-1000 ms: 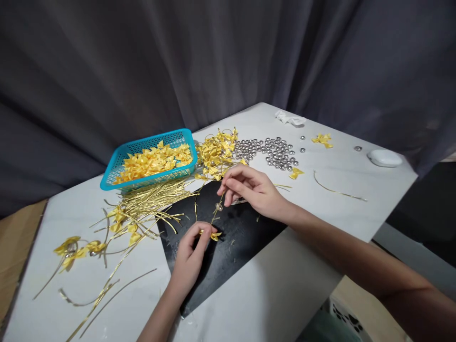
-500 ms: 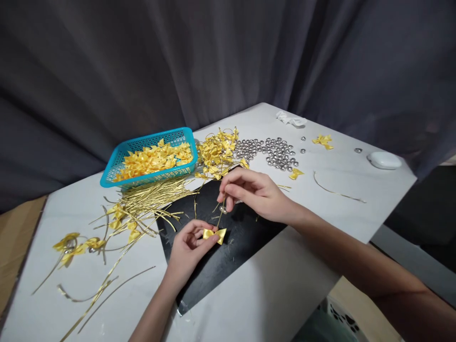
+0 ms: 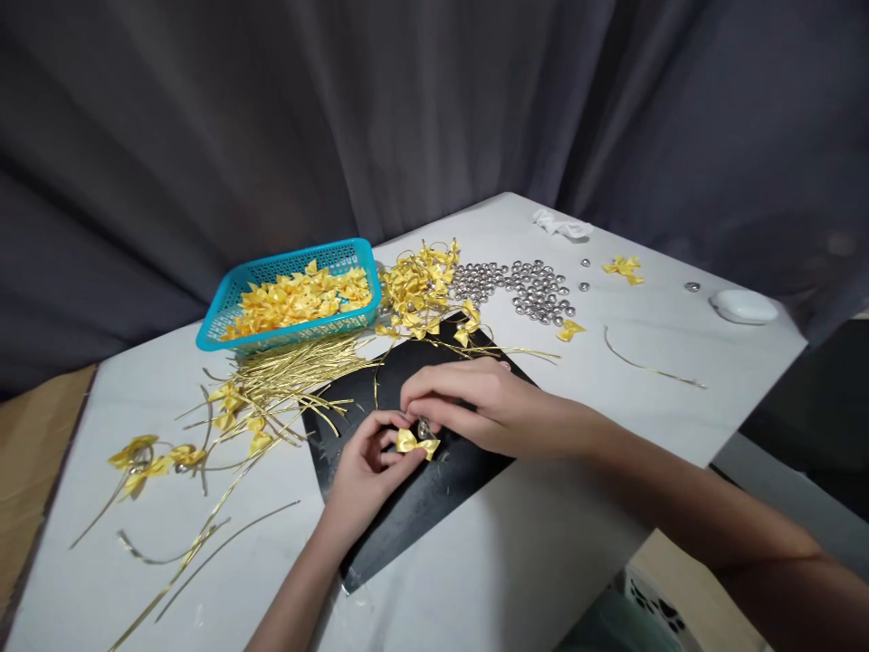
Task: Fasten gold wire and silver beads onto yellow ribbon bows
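Over a black mat (image 3: 434, 493) on the white table (image 3: 543, 543), my left hand (image 3: 363, 475) pinches a small yellow ribbon bow (image 3: 414, 443) between thumb and fingers. My right hand (image 3: 475, 403) lies low just above it, fingertips closed on a small silver bell (image 3: 424, 429) that sits against the bow. The gold wire that runs through them is mostly hidden under my right fingers.
A teal basket (image 3: 224, 308) of yellow bows stands at the back left. In front of it lie a bundle of gold wires (image 3: 291, 371), a heap of finished bows (image 3: 414, 294), several silver bells (image 3: 522, 288), stray bows (image 3: 146, 457) and a white dish (image 3: 743, 306).
My right hand has dropped down and toward my left hand, sliding the bell along the wire until it meets the bow. The left hand kept its hold on the bow.
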### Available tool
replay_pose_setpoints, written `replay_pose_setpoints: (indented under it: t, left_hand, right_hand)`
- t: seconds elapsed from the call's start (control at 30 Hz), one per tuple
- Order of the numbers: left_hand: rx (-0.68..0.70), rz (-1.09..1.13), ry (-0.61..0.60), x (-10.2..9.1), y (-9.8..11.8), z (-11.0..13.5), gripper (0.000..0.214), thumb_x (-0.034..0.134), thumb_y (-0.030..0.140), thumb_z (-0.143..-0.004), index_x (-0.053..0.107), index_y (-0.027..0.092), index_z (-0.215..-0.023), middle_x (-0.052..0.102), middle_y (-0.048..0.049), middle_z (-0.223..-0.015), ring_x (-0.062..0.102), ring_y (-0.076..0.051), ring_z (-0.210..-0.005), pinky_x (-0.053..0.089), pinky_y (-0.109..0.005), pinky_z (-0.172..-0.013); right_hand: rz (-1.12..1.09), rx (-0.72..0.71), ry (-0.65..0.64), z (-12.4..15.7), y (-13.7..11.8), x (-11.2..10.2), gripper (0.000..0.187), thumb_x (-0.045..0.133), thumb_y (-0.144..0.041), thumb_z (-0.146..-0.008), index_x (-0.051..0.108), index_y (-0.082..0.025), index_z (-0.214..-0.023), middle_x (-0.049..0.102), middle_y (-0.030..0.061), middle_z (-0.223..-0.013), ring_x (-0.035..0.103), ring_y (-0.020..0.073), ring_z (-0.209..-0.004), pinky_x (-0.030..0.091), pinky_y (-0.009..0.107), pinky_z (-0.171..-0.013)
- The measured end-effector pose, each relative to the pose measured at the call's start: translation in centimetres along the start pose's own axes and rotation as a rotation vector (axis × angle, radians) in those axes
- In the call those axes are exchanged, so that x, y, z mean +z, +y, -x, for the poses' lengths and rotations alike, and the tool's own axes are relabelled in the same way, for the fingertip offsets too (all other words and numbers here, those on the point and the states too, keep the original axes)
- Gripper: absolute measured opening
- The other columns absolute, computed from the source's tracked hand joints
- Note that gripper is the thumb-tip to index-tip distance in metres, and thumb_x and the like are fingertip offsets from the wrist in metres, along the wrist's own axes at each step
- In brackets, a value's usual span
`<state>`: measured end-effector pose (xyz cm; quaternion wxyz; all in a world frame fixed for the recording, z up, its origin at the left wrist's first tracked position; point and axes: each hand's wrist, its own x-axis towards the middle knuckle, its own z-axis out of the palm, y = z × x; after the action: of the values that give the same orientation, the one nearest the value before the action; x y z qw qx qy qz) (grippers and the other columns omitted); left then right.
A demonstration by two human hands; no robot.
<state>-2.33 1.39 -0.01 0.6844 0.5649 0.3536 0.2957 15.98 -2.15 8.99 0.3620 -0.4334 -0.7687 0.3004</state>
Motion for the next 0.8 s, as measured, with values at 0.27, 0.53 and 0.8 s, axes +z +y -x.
replay_pose_setpoints:
  t: [0.27, 0.53, 0.8]
  left_hand:
    - [0.027, -0.037, 0.031, 0.3, 0.0, -0.1, 0.036, 0.071, 0.02, -0.064, 0.047, 0.019, -0.09, 0.054, 0.0008, -0.08, 0.053, -0.009, -0.067, 0.042, -0.013, -0.049]
    - [-0.031, 0.025, 0.012, 0.2, 0.4, 0.0, 0.04, 0.071, 0.02, -0.067, 0.044, 0.018, -0.095, 0.06, 0.002, -0.074, 0.055, -0.007, -0.061, 0.042, -0.016, -0.058]
    - [-0.008, 0.074, 0.026, -0.2, 0.4, 0.2, 0.033, 0.058, 0.026, -0.079, 0.041, 0.024, -0.106, 0.059, 0.0013, -0.085, 0.054, -0.009, -0.059, 0.041, -0.018, -0.051]
  right_hand:
    - [0.052, 0.147, -0.113, 0.0, -0.1, 0.8, 0.014, 0.035, -0.022, -0.092, 0.049, -0.02, -0.089, 0.059, -0.0008, -0.076, 0.052, 0.0086, -0.062, 0.037, 0.019, -0.058]
    - [-0.055, 0.199, 0.054, 0.2, 0.2, 1.0, 0.012, 0.032, -0.025, -0.093, 0.043, -0.021, -0.094, 0.062, -0.0014, -0.069, 0.059, 0.0096, -0.061, 0.042, 0.022, -0.063]
    - [0.05, 0.089, 0.21, 0.0, 0.4, 0.7, 0.01, 0.044, -0.022, -0.09, 0.053, -0.017, -0.088, 0.065, -0.0003, -0.07, 0.06, 0.0082, -0.06, 0.042, 0.019, -0.06]
